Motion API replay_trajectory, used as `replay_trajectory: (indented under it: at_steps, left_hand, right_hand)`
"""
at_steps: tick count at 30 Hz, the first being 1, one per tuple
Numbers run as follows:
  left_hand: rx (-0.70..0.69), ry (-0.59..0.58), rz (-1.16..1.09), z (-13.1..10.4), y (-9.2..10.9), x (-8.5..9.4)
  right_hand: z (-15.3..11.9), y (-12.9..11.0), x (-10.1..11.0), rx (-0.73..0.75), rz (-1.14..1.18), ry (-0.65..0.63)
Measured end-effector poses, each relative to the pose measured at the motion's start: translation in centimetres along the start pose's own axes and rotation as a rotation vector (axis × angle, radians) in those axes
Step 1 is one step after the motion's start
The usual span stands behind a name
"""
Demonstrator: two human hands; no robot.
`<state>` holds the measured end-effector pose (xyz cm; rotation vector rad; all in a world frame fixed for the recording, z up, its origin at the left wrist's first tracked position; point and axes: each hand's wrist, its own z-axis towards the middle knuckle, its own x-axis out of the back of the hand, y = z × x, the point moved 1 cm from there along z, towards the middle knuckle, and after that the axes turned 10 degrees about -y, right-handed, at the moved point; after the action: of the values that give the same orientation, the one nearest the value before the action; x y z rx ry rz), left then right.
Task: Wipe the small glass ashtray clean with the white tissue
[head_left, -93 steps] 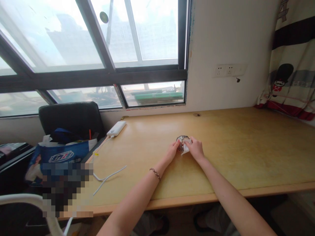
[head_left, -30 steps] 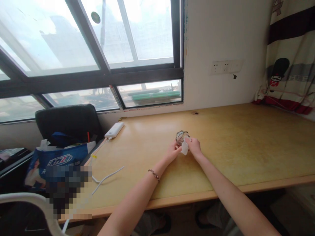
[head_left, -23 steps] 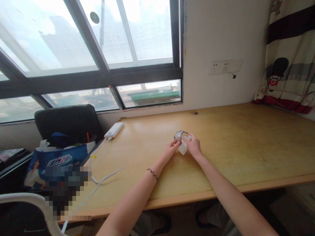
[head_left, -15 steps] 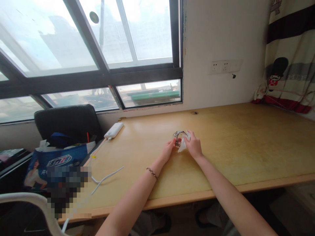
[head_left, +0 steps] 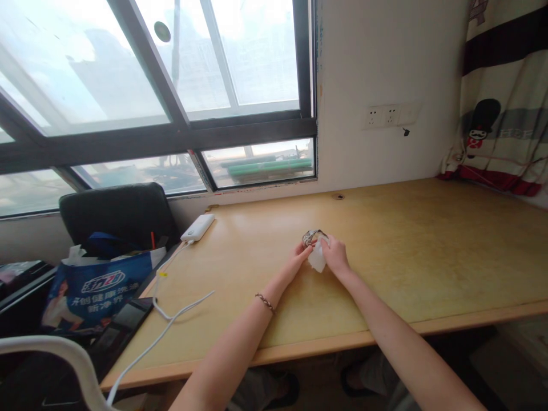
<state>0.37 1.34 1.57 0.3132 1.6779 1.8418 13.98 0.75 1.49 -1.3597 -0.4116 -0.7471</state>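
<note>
A blue bag (head_left: 103, 285) left of the bench (head_left: 411, 245) holds something white. Above the bench, left-hand fingers (head_left: 305, 252) close on a curved silvery object (head_left: 309, 237); right-hand fingers (head_left: 327, 244) pinch a thin white sheet (head_left: 317, 260).

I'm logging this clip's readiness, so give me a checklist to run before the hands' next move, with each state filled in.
1. Left hand gripping the shiny object: ok.
2. Right hand holding the tissue: ok.
3. Tissue pressed against the shiny object: cannot tell.
4. Cable away from both hands: ok, off to their left.
5. Power bank out of the way: ok, by the table's left edge.
6. Shiny object's surface clean: cannot tell, too small.
</note>
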Motion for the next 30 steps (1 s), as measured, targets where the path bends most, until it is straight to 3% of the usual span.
replay_trajectory:
  at_steps: [4, 7, 10, 13, 19, 22, 26, 30]
  left_hand:
    - [0.023, 0.026, -0.032, -0.3, 0.2, 0.1]
    - [0.065, 0.055, -0.006, -0.3, 0.1, 0.3]
    - [0.111, 0.093, 0.012, -0.2, -0.1, 0.3]
    - [0.153, 0.115, -0.022, 0.0, -0.4, 0.5]
    - [0.118, 0.153, 0.107, -0.1, -1.1, 1.0]
    - [0.130, 0.130, 0.157, -0.2, -0.8, 0.8]
    - [0.121, 0.005, 0.166, -0.5, 0.1, 0.3]
    - [0.086, -0.012, 0.059, -0.7, 0.6, -0.1]
  right_hand:
    - [0.3, 0.7, -1.0, -0.125, 0.181, -0.183]
    - [0.3, 0.7, -0.9, -0.116, 0.140, -0.178]
    - [0.0, 0.1, 0.1, -0.038, -0.110, -0.080]
    - [-0.3, -0.6, 0.9, 0.066, -0.283, -0.078]
    - [-1.1, -1.8, 1.5, 0.345, -0.201, -0.221]
    - [-1.4, -2.3, 1.6, 0.413, -0.132, -0.295]
    - [-1.5, -2.2, 1.7, 0.346, -0.131, -0.258]
    - [-0.9, -1.4, 1.3, 0.231, -0.130, -0.155]
